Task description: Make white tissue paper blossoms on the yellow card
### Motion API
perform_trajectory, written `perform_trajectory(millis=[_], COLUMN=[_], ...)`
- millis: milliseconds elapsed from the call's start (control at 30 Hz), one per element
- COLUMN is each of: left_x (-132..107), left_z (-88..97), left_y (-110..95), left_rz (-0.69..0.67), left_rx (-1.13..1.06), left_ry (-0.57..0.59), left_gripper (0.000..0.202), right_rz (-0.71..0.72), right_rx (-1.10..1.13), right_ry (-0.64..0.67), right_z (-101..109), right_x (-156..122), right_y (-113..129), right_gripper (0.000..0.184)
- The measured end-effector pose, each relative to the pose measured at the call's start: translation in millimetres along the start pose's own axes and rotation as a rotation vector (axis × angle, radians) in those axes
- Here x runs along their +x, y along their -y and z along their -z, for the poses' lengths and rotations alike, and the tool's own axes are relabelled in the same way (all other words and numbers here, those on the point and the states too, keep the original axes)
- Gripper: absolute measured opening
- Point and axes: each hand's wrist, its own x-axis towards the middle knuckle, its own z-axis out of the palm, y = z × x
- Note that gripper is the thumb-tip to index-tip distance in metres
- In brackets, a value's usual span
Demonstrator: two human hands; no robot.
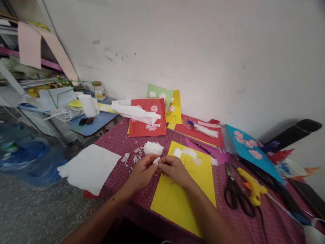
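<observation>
My left hand [144, 170] and my right hand [172, 168] meet above the table's front part, both closed. Between their fingertips they pinch one small crumpled piece of white tissue paper [156, 161]. Just behind it lies a small stack of white tissue [153, 148], with torn scraps [136, 158] to its left. Under my right hand and forearm is a yellow sheet [203, 178] with thin drawn stems, partly hidden by the arm. Several white tissue squares [188, 152] rest on its upper edge.
Scissors [237, 193] and a yellow glue gun [252, 185] with a cord lie at the right. A large white sheet [90, 168] hangs over the left corner. Red cards [147, 130] with paper flowers stand behind, near a blue card [255, 151]. Water jugs [31, 160] sit on the floor.
</observation>
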Motion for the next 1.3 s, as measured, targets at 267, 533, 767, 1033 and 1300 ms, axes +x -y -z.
perform_trajectory(millis=[267, 533, 767, 1033, 1300], left_x=[1, 0, -2, -2, -3], left_z=[-0.2, 0.2, -0.6, -0.6, -0.1], left_y=[-2, 1, 4, 4, 4], left_rz=[-0.004, -0.005, -0.052, -0.078, -0.085], left_rx=[-0.016, 0.028, 0.24, 0.34, 0.334], left_ry=[0.007, -0.005, -0.001, 0.009, -0.004], left_gripper=[0.028, 0.029, 0.033, 0.036, 0.036], right_rz=[-0.011, 0.004, -0.019, 0.009, 0.015], right_rx=[-0.046, 0.001, -0.055, -0.143, -0.157], right_ry=[-0.012, 0.022, -0.018, -0.065, -0.068], right_z=[-1, 1, 0, 1, 1], right_x=[0, -1, 0, 2, 4], right_y=[4, 3, 2, -4, -11], right_gripper=[0.017, 0.016, 0.016, 0.013, 0.011])
